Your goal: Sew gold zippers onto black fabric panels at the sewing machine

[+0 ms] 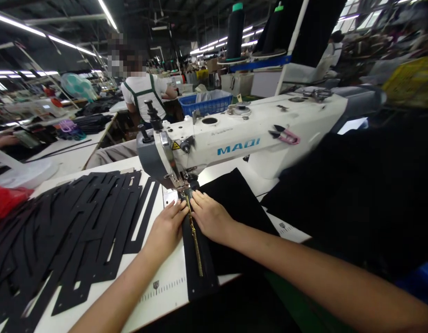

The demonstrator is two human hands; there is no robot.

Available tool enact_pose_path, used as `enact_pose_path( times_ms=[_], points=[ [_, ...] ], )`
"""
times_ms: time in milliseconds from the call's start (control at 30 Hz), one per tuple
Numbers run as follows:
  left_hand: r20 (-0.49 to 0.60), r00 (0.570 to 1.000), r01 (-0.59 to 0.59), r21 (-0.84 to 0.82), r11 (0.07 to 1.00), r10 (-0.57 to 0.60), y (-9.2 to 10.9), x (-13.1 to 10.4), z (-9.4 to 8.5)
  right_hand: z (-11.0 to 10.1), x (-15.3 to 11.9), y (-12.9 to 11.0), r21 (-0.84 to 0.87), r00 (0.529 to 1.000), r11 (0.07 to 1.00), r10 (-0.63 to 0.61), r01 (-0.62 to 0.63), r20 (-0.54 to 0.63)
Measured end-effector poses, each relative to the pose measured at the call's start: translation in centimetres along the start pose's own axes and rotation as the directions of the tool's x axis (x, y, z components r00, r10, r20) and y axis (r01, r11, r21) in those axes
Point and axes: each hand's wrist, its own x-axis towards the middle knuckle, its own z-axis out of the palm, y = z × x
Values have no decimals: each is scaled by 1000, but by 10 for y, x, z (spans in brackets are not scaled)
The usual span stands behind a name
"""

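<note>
A gold-toothed zipper (197,249) runs lengthwise down a black fabric strip (199,287), its upper end under the needle area of a white sewing machine (234,138). My left hand (168,227) lies at the strip's left edge, fingertips touching it close to the presser foot. On the other side, my right hand (212,217) rests with stretched fingers pressing beside the zipper. Both hands appear to lie on the material rather than grip it; their thumbs are partly hidden. Under my right hand spreads a larger black fabric panel (234,199).
Many black cut-out pieces (92,222) overlap on the table at left. Pink-handled thread snips (285,134) sit on the machine's arm. Dark cloth (356,194) is heaped at right. Behind the machine are a blue basket (207,104) and a person in a white shirt (144,95).
</note>
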Motion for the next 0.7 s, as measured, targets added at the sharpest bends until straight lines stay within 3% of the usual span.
enact_pose_path(
  times_ms=[167,367,500,567,700],
  points=[
    [16,999,30,-8,1000,-30,4,2,1,1,1,3,29,1000,999,-23,23,11],
    [14,991,136,-23,990,-135,3,6,2,-4,13,13,95,992,989,-105,112,-76],
    [6,985,175,-80,981,-175,4,7,-1,-11,7,8,177,986,973,-136,151,-94],
    [13,981,193,-124,973,-193,5,7,-3,-9,4,-1,160,990,980,-102,116,-93],
    [-19,975,217,-164,962,-223,5,6,-8,1,10,-19,63,988,991,125,-119,-94]
  ],
)
